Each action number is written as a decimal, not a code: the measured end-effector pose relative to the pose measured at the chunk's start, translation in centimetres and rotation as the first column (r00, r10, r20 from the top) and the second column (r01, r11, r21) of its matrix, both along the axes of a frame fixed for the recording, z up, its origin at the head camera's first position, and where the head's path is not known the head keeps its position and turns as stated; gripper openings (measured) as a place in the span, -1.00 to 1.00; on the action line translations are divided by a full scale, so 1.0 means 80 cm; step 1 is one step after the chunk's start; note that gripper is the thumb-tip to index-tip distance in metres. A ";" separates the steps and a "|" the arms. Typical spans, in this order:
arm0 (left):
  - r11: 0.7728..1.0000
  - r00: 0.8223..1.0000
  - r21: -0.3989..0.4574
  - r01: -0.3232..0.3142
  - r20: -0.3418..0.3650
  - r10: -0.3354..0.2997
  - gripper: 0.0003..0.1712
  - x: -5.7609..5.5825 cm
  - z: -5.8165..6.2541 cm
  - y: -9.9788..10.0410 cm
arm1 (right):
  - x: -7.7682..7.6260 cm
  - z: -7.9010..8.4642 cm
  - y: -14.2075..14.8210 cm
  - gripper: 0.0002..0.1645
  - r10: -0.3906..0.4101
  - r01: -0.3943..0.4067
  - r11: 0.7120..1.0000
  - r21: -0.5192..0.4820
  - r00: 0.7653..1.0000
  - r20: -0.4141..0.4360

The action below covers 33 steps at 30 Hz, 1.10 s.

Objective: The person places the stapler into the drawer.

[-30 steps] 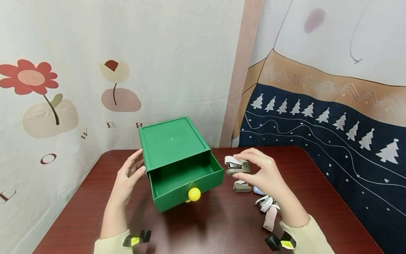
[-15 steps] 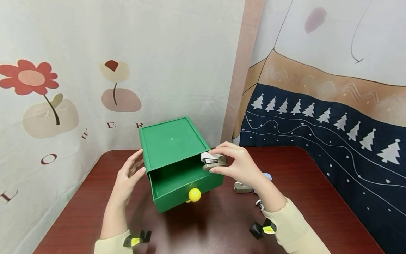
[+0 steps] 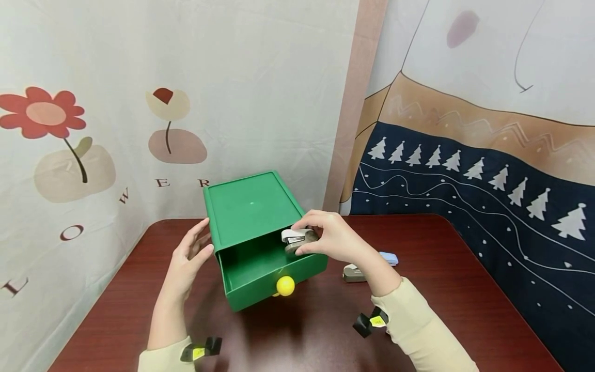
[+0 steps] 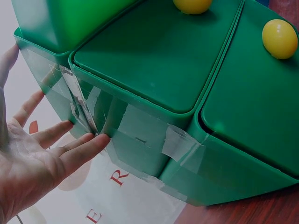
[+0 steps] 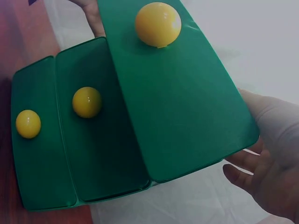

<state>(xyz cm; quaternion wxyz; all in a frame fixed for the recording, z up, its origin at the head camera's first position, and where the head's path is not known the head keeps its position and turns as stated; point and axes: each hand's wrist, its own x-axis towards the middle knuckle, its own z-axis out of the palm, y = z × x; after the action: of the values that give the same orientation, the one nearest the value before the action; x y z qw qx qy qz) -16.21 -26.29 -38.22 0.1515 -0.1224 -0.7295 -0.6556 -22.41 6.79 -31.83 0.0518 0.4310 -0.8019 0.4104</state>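
A green drawer unit [image 3: 253,206] stands on the table with its top drawer [image 3: 279,276] pulled out. My left hand [image 3: 186,263] rests its fairly straight fingertips against the unit's left side; the left wrist view shows those fingers [image 4: 81,151] on the taped side wall. Between thumb and fingers, my right hand [image 3: 332,237] pinches a small white-and-grey stapler [image 3: 294,240] inside the right part of the drawer opening. In the right wrist view the drawer front [image 5: 182,102] hides the stapler and part of my right hand [image 5: 275,158].
Right of the unit lie a grey-and-white stapler [image 3: 354,274] and a light blue one [image 3: 389,258], partly behind my right forearm. Yellow ball knobs [image 3: 285,285] stick out from the drawer fronts. A printed cloth [image 3: 260,103] hangs behind the dark red table [image 3: 153,248].
My right hand has carried the stapler leftward from beside the unit into the drawer opening. Its forearm now covers the staplers lying nearer the front. The left hand has stayed in place.
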 end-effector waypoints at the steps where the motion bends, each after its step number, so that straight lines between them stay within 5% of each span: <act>1: 1.000 1.000 0.001 0.000 0.002 0.000 -0.38 0.000 0.000 0.000 | -0.001 0.000 0.000 -0.53 0.004 -0.004 1.000 0.009 1.000 0.005; 20: 1.000 1.000 0.000 0.013 0.009 -0.013 -0.37 -0.002 -0.001 -0.002 | 0.004 0.007 -0.002 -0.54 -0.029 0.023 0.996 0.083 0.997 0.071; 30: 1.000 1.000 -0.009 0.012 0.017 -0.011 -0.36 -0.003 -0.004 -0.005 | 0.013 -0.012 0.015 -0.59 -0.086 0.090 0.983 -0.162 0.996 0.033; 33: 1.000 1.000 -0.011 0.009 0.016 -0.008 -0.36 -0.003 -0.004 -0.005 | 0.028 -0.003 0.022 -0.62 -0.133 0.137 0.968 -0.208 0.991 0.030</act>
<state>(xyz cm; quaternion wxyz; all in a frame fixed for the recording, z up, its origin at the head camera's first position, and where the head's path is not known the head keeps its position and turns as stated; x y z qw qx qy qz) -16.48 -26.71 -38.54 0.1424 -0.1212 -0.7337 -0.6532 -20.15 8.58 -32.07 0.1184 0.3643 -0.7819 0.4918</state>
